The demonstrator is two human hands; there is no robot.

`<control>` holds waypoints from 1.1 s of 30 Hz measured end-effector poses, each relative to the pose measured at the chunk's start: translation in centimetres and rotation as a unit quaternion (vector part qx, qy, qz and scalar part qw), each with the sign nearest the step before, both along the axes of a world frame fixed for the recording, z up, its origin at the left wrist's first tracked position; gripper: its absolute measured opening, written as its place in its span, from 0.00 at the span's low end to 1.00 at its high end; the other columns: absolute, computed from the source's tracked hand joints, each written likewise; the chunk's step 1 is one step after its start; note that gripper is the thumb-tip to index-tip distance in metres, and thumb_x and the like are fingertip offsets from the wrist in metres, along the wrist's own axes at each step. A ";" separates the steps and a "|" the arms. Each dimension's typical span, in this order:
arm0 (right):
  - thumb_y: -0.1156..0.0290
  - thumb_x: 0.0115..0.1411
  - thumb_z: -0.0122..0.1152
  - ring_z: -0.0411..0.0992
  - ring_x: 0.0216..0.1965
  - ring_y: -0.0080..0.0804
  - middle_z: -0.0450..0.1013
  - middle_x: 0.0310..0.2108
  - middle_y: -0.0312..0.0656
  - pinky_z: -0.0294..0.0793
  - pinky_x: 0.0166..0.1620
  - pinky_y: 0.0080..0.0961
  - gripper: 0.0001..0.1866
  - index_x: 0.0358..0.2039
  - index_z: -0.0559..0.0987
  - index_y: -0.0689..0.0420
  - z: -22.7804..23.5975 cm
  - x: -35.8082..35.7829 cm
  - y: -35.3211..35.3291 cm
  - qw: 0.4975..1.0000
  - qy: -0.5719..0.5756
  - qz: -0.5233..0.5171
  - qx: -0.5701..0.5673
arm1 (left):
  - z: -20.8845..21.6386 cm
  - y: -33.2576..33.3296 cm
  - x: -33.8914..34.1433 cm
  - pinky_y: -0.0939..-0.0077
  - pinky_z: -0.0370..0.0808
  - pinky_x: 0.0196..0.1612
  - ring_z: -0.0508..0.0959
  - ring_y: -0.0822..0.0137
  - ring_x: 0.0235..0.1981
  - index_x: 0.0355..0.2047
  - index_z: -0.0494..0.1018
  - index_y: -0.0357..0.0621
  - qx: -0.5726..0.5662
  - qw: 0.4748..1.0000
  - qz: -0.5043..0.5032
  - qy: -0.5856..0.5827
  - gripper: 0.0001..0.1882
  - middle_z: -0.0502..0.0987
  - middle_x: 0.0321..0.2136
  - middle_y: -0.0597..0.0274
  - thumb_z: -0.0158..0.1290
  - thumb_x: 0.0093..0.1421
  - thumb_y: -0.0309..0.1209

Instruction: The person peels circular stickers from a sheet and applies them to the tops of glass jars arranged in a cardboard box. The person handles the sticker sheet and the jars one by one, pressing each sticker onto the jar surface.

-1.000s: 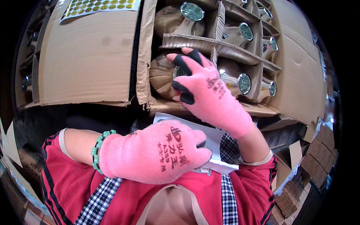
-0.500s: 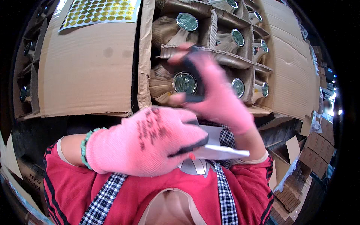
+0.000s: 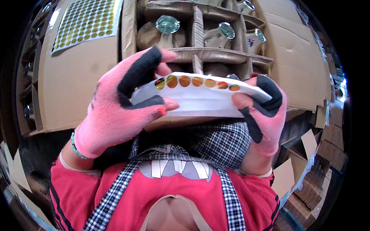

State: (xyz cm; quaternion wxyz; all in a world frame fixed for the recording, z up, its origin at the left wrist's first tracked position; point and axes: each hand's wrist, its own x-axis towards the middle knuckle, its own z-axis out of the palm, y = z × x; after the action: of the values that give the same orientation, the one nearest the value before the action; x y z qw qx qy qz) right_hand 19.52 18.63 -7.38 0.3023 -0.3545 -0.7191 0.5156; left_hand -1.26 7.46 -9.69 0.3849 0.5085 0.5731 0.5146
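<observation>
Hands in pink fingerless gloves, left hand and right hand, each pinch closed on a white sticker sheet at frame centre; one row of gold stickers remains visible, none peeled yet.

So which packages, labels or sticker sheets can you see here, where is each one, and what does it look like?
Sticker strip: held between left hand and right hand; white, curved, with a row of round gold stickers.
Sticker sheet: upper left, on a cardboard flap; rectangular grid of small gold dots.
Divided box: top centre; brown cardboard compartments holding wrapped items with round silvery tops.
Flat cartons: right edge; brown stacks.
</observation>
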 end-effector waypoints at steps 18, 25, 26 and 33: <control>0.75 0.43 0.59 0.67 0.28 0.42 0.65 0.25 0.43 0.65 0.31 0.31 0.08 0.25 0.70 0.57 -0.6 0.7 -0.3 0.961 -0.024 0.146 0.233 | -0.2 -1.3 0.8 0.76 0.65 0.39 0.69 0.67 0.31 0.25 0.70 0.35 -0.023 0.993 0.104 0.052 0.11 0.69 0.26 0.60 0.58 0.42 0.26; 0.74 0.42 0.56 0.67 0.28 0.46 0.65 0.24 0.46 0.66 0.31 0.34 0.07 0.22 0.69 0.59 1.4 1.1 0.4 0.960 -0.031 0.099 0.260 | -1.2 -1.2 -0.5 0.71 0.65 0.43 0.68 0.67 0.29 0.24 0.71 0.36 0.111 0.989 0.065 0.068 0.13 0.69 0.24 0.61 0.61 0.40 0.29; 0.74 0.42 0.57 0.67 0.28 0.46 0.65 0.24 0.46 0.66 0.31 0.34 0.08 0.22 0.68 0.59 1.3 1.1 0.5 0.958 -0.038 0.114 0.259 | -1.3 -1.1 -0.5 0.71 0.65 0.43 0.68 0.67 0.29 0.25 0.71 0.36 0.135 0.988 0.056 0.054 0.14 0.69 0.24 0.61 0.61 0.40 0.30; 0.76 0.42 0.60 0.65 0.27 0.42 0.64 0.22 0.42 0.63 0.30 0.30 0.09 0.23 0.69 0.57 2.6 0.9 0.2 0.957 -0.082 0.152 0.234 | 0.6 -1.1 0.6 0.74 0.66 0.39 0.69 0.66 0.32 0.29 0.71 0.34 0.033 0.998 0.048 0.038 0.18 0.69 0.25 0.62 0.60 0.42 0.34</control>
State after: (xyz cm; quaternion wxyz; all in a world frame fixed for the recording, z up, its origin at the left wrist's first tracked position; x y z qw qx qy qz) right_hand 20.41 18.80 -4.79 0.2348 -0.2018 -0.8872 0.3421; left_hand -0.66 6.33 -9.09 0.3209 0.5122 0.5938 0.5310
